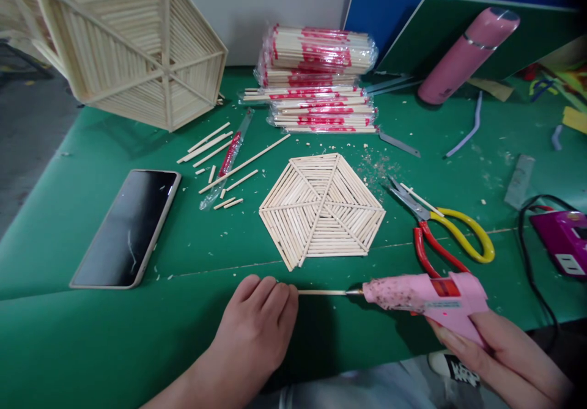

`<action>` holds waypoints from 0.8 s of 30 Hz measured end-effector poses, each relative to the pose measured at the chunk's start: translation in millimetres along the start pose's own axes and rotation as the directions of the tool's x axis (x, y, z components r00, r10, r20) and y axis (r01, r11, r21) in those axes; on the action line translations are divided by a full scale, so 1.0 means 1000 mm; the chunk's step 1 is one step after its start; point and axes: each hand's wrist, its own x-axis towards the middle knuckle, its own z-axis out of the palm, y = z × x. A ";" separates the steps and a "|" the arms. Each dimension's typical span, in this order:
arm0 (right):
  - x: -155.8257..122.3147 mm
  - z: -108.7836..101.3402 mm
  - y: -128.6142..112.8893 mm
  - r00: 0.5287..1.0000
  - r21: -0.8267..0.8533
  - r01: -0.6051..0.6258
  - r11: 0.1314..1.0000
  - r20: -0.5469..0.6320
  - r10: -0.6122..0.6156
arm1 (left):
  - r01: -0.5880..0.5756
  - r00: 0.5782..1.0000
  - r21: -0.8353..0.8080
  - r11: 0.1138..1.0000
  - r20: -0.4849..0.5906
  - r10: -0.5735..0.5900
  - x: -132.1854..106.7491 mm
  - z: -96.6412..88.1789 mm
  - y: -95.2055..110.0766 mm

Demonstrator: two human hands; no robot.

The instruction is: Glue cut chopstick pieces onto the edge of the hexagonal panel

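My left hand [260, 323] is closed around one end of a thin wooden stick [321, 292], which points to the right near the table's front edge. In my right hand [486, 342] is a pink hot glue gun [426, 296], its metal nozzle touching or almost touching the stick's right end. Just beyond both hands lies a flat hexagonal panel [323, 207] made of pale sticks, with spokes crossing at its middle. Behind the glue gun rest scissors [440, 225] with one yellow and one red handle, a short stick [422, 198] beside their blades.
A larger hexagonal stick structure [151, 48] stands at the back left. Wrapped chopstick bundles [321, 79] are stacked at the back. A phone [128, 228] lies left, cut sticks [211, 143] nearby. A pink bottle [468, 57] leans at the right, above a purple power strip [562, 241] with a cord.
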 end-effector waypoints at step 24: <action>0.024 0.019 -0.017 0.987 0.327 0.020 0.945 0.145 -0.072 | -0.099 0.993 -0.134 0.986 -0.083 0.089 0.004 -0.014 0.007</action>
